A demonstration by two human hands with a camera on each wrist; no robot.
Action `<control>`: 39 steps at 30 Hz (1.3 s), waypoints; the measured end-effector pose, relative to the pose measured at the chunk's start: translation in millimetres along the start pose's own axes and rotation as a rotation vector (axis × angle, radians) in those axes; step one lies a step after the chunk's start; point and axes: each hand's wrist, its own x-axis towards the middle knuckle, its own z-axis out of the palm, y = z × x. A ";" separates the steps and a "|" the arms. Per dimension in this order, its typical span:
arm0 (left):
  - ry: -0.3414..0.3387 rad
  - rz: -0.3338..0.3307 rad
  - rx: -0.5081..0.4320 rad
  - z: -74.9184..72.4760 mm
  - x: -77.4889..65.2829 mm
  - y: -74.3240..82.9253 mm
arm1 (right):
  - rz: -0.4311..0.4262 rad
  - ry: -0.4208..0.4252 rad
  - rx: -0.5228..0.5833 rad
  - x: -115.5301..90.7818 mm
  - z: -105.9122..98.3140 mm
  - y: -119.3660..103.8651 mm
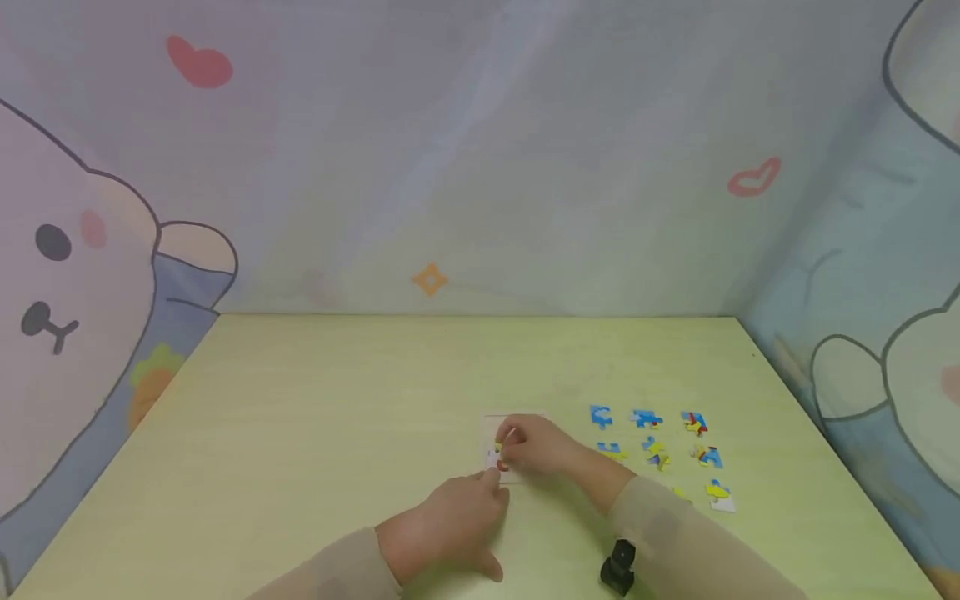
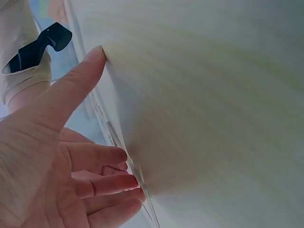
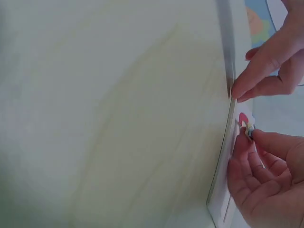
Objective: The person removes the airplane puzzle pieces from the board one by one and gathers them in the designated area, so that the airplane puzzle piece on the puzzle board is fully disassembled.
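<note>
A thin white puzzle board [image 1: 490, 427] lies flat on the table in front of me, partly hidden by my hands. My right hand [image 1: 536, 446] is over it; in the right wrist view its thumb and index finger pinch a small puzzle piece [image 3: 249, 132] at the board's surface. Red and yellow print [image 3: 243, 117] shows on the board beside that piece. My left hand [image 1: 459, 518] rests its fingertips on the near edge of the board, fingers extended and thumb spread away, as the left wrist view [image 2: 80, 180] shows.
Right of the board, several loose blue, yellow and red puzzle pieces [image 1: 647, 418] lie spaced in rows on the pale wooden table [image 1: 337, 400]. A black wrist mount [image 1: 618, 568] sits by the right sleeve. Cartoon-printed cloth [image 1: 480, 167] hangs behind and beside the table.
</note>
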 end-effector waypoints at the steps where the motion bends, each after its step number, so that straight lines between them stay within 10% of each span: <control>1: 0.000 -0.001 -0.001 0.1 1.1 0.0 | 0.008 0.011 -0.014 0.5 -1.3 0.4; 17: -0.096 -0.023 0.023 0.2 8.8 1.9 | -0.024 0.008 0.156 -39.2 -41.8 37.3; 39: -0.042 -0.023 0.074 -3.2 4.9 -6.7 | 0.005 -0.009 0.200 -82.0 -79.2 66.5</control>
